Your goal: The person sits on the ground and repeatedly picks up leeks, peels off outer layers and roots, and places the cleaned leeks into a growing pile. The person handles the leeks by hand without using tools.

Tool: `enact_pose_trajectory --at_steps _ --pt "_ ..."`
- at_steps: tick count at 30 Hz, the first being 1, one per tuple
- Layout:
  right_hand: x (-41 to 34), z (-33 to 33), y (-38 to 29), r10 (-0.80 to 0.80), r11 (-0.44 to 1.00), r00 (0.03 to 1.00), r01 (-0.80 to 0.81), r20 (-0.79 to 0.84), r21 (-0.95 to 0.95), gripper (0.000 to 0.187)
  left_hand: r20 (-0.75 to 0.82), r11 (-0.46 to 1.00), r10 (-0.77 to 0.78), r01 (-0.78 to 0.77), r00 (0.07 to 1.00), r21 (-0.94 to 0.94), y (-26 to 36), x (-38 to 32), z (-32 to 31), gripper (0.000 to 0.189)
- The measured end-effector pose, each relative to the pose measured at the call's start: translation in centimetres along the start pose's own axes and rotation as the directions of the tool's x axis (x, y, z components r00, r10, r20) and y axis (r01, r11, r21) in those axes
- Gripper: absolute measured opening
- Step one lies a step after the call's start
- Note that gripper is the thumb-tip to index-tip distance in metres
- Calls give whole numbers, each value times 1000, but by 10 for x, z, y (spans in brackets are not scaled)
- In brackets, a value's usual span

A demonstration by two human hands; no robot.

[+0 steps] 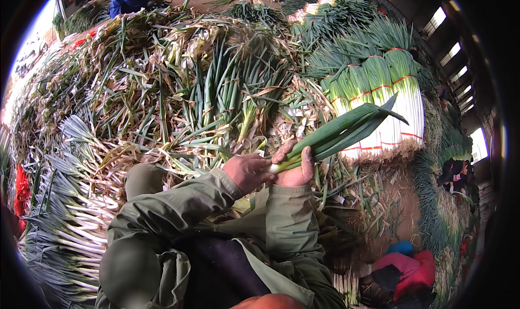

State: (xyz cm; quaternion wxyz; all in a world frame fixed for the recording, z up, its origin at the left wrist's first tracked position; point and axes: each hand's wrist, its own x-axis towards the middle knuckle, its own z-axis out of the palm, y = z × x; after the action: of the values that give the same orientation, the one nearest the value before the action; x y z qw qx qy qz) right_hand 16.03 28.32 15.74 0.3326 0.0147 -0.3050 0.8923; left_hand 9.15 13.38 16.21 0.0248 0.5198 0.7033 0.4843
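Note:
In front of my body, a green scallion or leek stalk (pixel 339 132) slants up to the right, its leafy tips bent over. My right hand (pixel 298 167) is wrapped around its lower green part, fingers and thumb on either side. My left hand (pixel 247 171) pinches the pale stem just below, against the right hand; the root end is hidden. Bound bundles of the same vegetable (pixel 406 102), with red ties, white shafts and brown roots, lie beyond at the right. Loose stalks with white shafts (pixel 85 227) are spread at the left.
A large heap of leaves and dry peelings (pixel 134 81) fills the area ahead, with unbound green stalks (pixel 219 81) in it. People crouch at lower right (pixel 410 268) and upper left (pixel 132 0). Red ties (pixel 21 195) lie at far left.

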Motion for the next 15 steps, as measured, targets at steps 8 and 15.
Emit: enact_pose_trajectory --at_steps 8,15 --pt "-1 -7 1 26 1000 999 -26 -45 5 32 -190 989 147 -138 971 57 -3 -12 14 20" --pt "0 -6 2 19 999 999 -18 -45 30 31 -238 989 149 -149 960 18 -5 -15 12 16"
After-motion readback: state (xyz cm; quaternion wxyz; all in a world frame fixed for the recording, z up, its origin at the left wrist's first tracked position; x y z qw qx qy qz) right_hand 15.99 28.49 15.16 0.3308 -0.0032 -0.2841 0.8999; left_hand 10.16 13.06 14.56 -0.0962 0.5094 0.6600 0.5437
